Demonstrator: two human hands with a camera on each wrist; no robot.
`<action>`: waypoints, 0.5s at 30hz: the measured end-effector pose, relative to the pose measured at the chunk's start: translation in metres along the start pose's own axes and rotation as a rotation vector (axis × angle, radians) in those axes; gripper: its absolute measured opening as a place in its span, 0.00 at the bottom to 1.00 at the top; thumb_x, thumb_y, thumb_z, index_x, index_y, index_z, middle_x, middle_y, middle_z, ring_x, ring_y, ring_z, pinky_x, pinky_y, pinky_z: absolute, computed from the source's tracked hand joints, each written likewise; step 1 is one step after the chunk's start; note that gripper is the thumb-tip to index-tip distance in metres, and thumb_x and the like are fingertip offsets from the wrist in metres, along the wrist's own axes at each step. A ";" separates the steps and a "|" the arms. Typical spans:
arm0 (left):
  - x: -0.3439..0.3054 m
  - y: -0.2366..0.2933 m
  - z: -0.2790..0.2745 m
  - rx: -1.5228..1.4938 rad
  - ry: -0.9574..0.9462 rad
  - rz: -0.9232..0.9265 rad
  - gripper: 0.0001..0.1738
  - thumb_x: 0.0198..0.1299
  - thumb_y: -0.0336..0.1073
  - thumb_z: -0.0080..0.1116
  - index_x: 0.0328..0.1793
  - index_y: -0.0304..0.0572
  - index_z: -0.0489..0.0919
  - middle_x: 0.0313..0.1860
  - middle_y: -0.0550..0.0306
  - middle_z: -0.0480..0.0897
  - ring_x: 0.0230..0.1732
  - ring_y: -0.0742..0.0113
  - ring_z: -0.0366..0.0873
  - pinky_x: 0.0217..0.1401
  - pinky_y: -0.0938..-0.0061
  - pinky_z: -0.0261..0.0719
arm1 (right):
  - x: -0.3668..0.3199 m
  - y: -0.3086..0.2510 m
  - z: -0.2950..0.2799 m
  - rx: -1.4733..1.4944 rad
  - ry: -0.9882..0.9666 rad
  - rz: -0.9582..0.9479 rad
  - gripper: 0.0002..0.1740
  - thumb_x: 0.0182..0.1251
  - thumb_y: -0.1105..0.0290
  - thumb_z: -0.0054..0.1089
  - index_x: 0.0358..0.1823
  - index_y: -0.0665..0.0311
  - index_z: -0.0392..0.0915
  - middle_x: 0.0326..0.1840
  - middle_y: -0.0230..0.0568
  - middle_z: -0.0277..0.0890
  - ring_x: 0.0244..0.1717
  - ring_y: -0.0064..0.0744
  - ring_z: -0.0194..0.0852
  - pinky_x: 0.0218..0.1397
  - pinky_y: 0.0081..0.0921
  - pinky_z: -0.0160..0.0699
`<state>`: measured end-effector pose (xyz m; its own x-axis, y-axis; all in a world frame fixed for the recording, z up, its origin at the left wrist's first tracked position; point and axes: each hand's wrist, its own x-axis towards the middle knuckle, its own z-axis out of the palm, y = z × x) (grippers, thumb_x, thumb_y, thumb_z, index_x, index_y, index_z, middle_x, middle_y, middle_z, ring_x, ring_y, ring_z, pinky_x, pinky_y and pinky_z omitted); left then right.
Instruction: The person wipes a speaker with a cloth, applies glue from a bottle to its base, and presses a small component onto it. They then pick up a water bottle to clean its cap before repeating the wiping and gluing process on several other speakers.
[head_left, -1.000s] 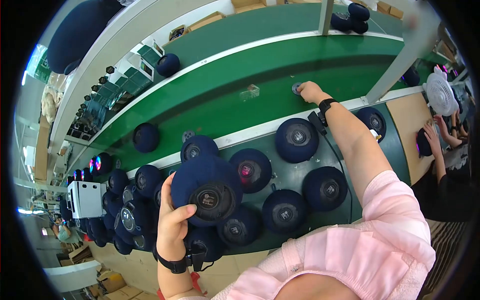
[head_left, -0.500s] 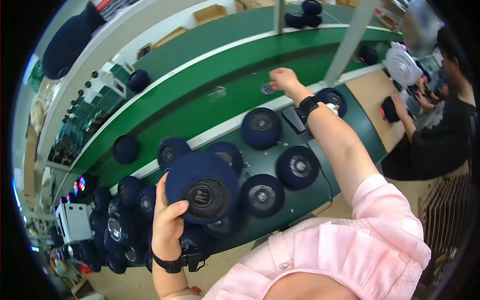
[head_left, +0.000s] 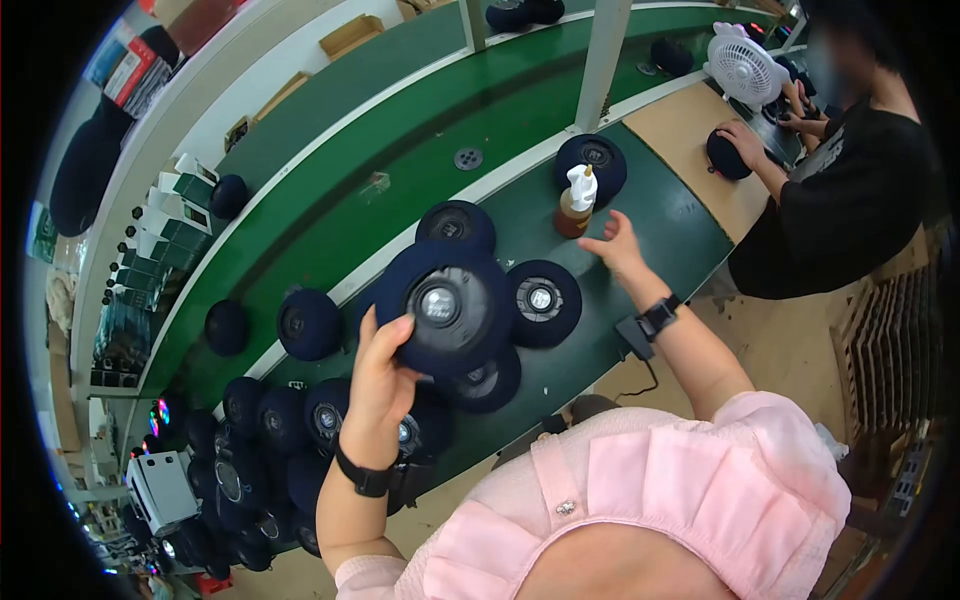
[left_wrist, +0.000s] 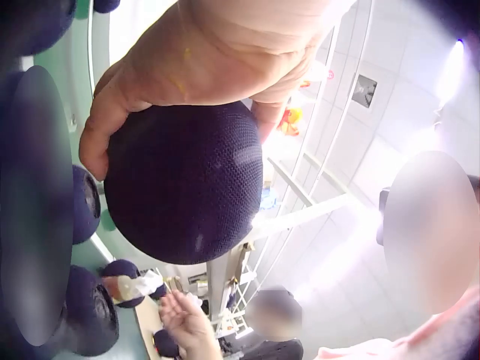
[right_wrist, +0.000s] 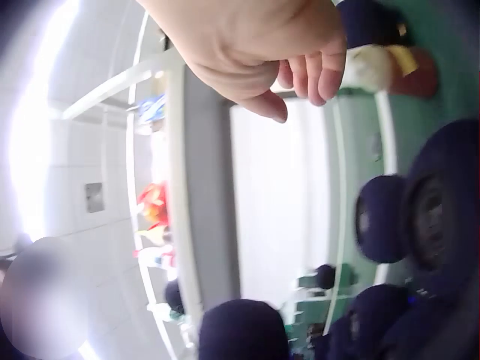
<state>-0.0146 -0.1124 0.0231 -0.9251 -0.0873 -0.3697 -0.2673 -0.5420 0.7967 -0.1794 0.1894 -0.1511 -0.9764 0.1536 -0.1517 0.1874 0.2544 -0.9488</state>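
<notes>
My left hand (head_left: 385,375) grips a round navy fabric-covered speaker (head_left: 450,310) by its side, thumb at the edge of the black base, which faces up toward the head camera. In the left wrist view, the mesh side of the speaker (left_wrist: 187,187) fills the middle, under the left hand (left_wrist: 217,52). My right hand (head_left: 622,252) is empty, fingers loosely spread beside a bottle (head_left: 574,205) with a white nozzle top and amber liquid. The right wrist view has the right hand (right_wrist: 262,45) with bent fingers close to that bottle (right_wrist: 416,71).
Several more navy speakers (head_left: 543,303) stand base up on the green bench, crowded at the left. A green conveyor belt (head_left: 400,215) runs behind, carrying a small grey disc (head_left: 468,158). At the right, another person (head_left: 830,200) handles a speaker near a white fan (head_left: 745,65).
My right hand has left the grey disc on the belt and come back over the bench to the bottle. The left hand has tilted the speaker's base further upward, and the view has swung right.
</notes>
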 end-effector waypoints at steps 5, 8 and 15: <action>0.041 -0.026 0.053 -0.005 -0.002 -0.197 0.25 0.55 0.49 0.52 0.56 0.45 0.70 0.50 0.54 0.76 0.51 0.59 0.75 0.52 0.51 0.71 | 0.039 0.030 0.031 -0.181 0.080 -0.289 0.41 0.39 0.66 0.74 0.58 0.64 0.64 0.56 0.51 0.66 0.58 0.42 0.65 0.57 0.30 0.67; 0.067 -0.046 0.080 0.053 0.037 -0.217 0.29 0.56 0.56 0.46 0.60 0.49 0.69 0.58 0.53 0.72 0.58 0.54 0.70 0.57 0.45 0.63 | 0.046 0.039 0.027 0.086 -0.060 -0.251 0.36 0.42 0.67 0.73 0.55 0.65 0.66 0.52 0.49 0.71 0.54 0.38 0.70 0.56 0.30 0.68; 0.135 -0.098 0.131 -0.075 0.126 -0.186 0.28 0.54 0.52 0.51 0.59 0.48 0.68 0.59 0.53 0.71 0.61 0.53 0.67 0.63 0.40 0.51 | -0.015 0.028 -0.070 0.406 -0.029 -0.273 0.35 0.46 0.69 0.72 0.55 0.70 0.64 0.52 0.44 0.70 0.54 0.33 0.69 0.58 0.29 0.68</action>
<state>-0.1486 0.0388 -0.0418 -0.8197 -0.0812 -0.5670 -0.4045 -0.6188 0.6734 -0.1516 0.2607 -0.1564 -0.9877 0.1052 0.1154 -0.1271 -0.1122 -0.9855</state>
